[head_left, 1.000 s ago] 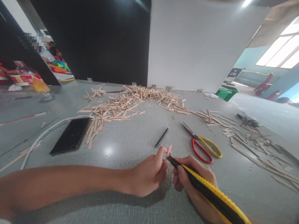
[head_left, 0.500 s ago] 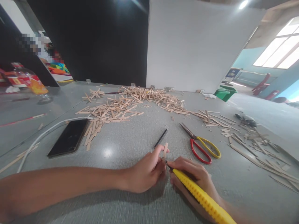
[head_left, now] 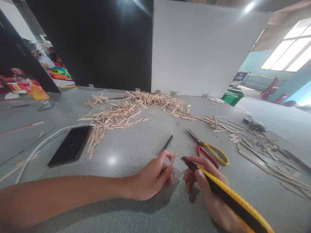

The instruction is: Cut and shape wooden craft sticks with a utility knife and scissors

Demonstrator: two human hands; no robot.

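Note:
My left hand (head_left: 153, 178) rests on the grey table (head_left: 136, 213) and pinches a short wooden stick (head_left: 173, 157) that points up and away. Just to its right, my right hand (head_left: 206, 184) grips a yellow and black utility knife (head_left: 230, 197). The knife's dark tip (head_left: 186, 160) sits a little apart from the stick. A black pencil (head_left: 168, 142) lies on the table just beyond my left fingers.
Red and yellow scissors (head_left: 209, 150) lie right of the pencil. A black phone (head_left: 70, 145) with a white cable (head_left: 41, 142) lies at left. Heaps of wooden sticks (head_left: 121, 113) cover the far table, strips (head_left: 264, 152) at right. A bottle (head_left: 36, 90) stands far left.
The knife tip was against the base of the stick half a second ago; it has lifted and pulled a little to the right. My left hand keeps the stick.

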